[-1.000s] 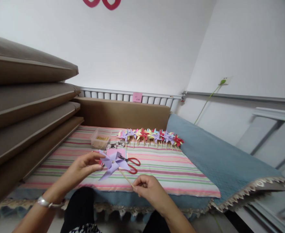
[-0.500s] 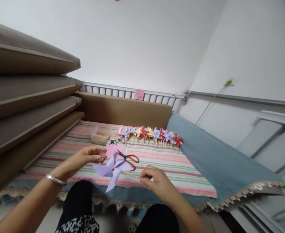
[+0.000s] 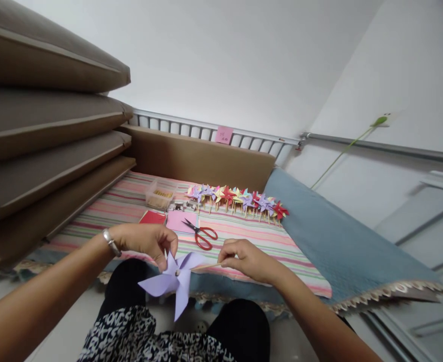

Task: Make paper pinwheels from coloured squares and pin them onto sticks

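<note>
A lilac paper pinwheel [image 3: 174,281] on a thin wooden stick [image 3: 206,266] hangs over my lap, in front of the bed's edge. My right hand [image 3: 244,259] is closed in a pinch on the stick's end. My left hand [image 3: 148,241], with a silver bracelet at the wrist, pinches the pinwheel at its centre from above. Red-handled scissors [image 3: 202,234] lie just beyond my hands on the striped cloth [image 3: 244,236], next to a pink paper sheet [image 3: 179,221] and a red sheet [image 3: 152,217].
A row of several finished pinwheels [image 3: 238,198] lies at the far side of the cloth. A clear box of sticks [image 3: 159,195] stands at the back left. Brown cushions [image 3: 48,125] are stacked on the left; a blue quilt [image 3: 338,241] covers the right.
Both hands drew the pinwheel back toward me and lower, off the cloth and over my lap. My left hand moved from the blade edge to the centre. The view tilted downward.
</note>
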Available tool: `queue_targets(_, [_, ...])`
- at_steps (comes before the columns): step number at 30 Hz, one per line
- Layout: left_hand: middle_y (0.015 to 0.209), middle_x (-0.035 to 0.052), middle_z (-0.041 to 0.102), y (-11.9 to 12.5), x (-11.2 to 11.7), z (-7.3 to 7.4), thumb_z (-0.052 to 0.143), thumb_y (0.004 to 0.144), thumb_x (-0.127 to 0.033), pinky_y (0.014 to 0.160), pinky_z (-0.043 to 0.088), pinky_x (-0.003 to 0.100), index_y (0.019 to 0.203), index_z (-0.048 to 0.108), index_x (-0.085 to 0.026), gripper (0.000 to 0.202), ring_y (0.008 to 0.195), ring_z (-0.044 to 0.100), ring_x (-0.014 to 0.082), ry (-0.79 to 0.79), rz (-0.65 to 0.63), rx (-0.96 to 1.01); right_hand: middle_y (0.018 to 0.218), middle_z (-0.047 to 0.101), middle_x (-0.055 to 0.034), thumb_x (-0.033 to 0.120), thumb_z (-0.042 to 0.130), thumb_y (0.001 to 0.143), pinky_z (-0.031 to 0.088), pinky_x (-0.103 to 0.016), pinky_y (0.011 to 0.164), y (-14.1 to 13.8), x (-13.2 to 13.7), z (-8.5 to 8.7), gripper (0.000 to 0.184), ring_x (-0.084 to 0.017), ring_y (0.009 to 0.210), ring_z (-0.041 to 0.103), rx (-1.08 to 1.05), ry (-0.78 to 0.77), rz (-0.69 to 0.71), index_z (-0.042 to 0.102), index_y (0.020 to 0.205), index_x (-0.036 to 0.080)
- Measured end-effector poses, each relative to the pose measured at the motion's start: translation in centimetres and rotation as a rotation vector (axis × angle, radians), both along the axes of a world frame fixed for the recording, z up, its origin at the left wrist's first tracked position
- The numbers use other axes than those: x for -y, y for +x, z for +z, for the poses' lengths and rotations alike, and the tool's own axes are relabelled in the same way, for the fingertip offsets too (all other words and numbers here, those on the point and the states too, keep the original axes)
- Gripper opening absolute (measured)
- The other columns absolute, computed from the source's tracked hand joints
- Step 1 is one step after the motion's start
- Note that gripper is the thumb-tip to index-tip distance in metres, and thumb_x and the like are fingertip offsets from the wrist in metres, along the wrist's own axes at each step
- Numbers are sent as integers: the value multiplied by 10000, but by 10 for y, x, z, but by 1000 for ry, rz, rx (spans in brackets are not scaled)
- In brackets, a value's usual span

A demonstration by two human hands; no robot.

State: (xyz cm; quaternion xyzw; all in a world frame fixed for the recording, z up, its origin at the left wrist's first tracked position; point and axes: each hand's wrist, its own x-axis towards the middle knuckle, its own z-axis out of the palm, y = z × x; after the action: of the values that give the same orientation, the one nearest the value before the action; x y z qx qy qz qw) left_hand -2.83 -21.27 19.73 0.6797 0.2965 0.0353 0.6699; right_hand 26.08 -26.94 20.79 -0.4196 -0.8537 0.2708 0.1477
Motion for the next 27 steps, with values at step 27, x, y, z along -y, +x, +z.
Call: queue_targets(27, [1237,80,589,-23,8,-13,676,715,-435,896,447,389,1146,566,-241,485,1095,546,275,311,607,122,739,588,-13,134,593,729,374,-271,733,3,-1,-49,99,-172,763,539,-379,21,-517,651,671,190])
